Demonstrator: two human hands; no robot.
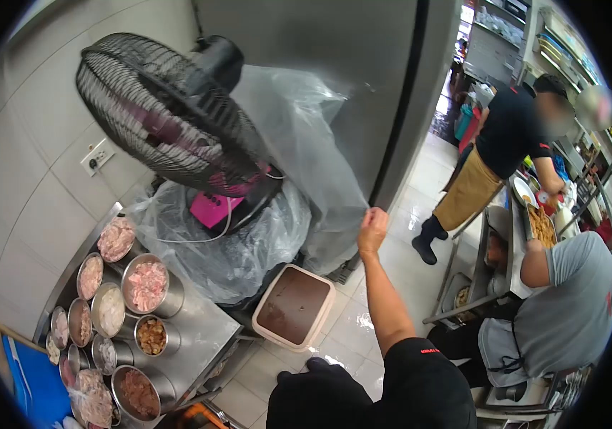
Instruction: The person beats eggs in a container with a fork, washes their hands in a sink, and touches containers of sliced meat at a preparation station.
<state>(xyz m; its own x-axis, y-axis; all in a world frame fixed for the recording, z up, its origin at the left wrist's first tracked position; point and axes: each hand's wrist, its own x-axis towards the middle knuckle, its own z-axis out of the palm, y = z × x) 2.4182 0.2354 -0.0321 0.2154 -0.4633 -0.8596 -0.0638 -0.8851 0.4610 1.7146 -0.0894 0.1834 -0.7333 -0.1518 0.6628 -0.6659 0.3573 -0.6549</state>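
My right hand (372, 230) is stretched forward, its fingers pinched on the edge of a large clear plastic sheet (313, 136). The sheet runs from my fingertips up and left, in front of a grey metal cabinet (320, 43), and passes behind the fan. A black fan (170, 114) with a pink control base (213, 209) stands tilted on bunched clear plastic (242, 250). My left hand is out of view.
A steel table (206, 325) at left holds several steel containers of raw meat, among them a tub (146, 282). A bin of brownish liquid (294, 307) stands on the tiled floor (256, 375). At right, a person in black (502, 129) and a person in grey (570, 300) work.
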